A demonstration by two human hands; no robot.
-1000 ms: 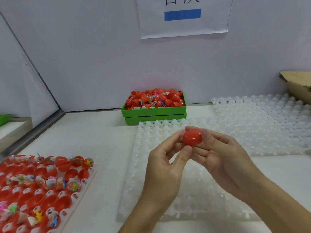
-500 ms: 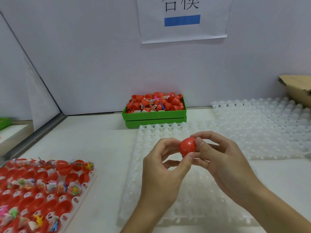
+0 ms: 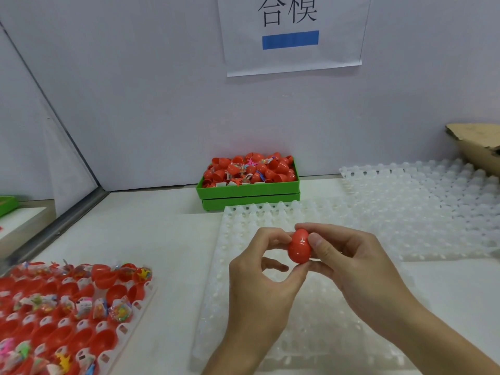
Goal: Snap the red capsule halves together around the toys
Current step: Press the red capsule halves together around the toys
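A closed red capsule (image 3: 299, 246) sits upright between both hands, held in the air over the near white moulded tray (image 3: 305, 320). The left hand (image 3: 259, 282) pinches it from the left side, forefinger curled against its upper left and thumb pressed under its lower end. The right hand (image 3: 359, 266) grips it from the right, thumb laid across the capsule's right flank and forefinger arched over its top; the remaining fingers fold loosely behind. The seam between the two halves is hard to make out, so whether they are fully seated cannot be told.

Directly beyond the grip, against the wall, stands a green box (image 3: 249, 192) heaped with red halves and bagged toys. Further right of the grip, a second white tray (image 3: 433, 212) lies beside the first, overlapping its far right corner, and a torn cardboard box (image 3: 476, 150) sits at its far end. Well to the left of the grip and nearer the person, a tray of open red halves (image 3: 62, 307) lies on the white table (image 3: 151, 239), many cups holding small wrapped toys (image 3: 120, 311). Above, a paper sign (image 3: 292, 33) with a blue bar hangs on the wall.
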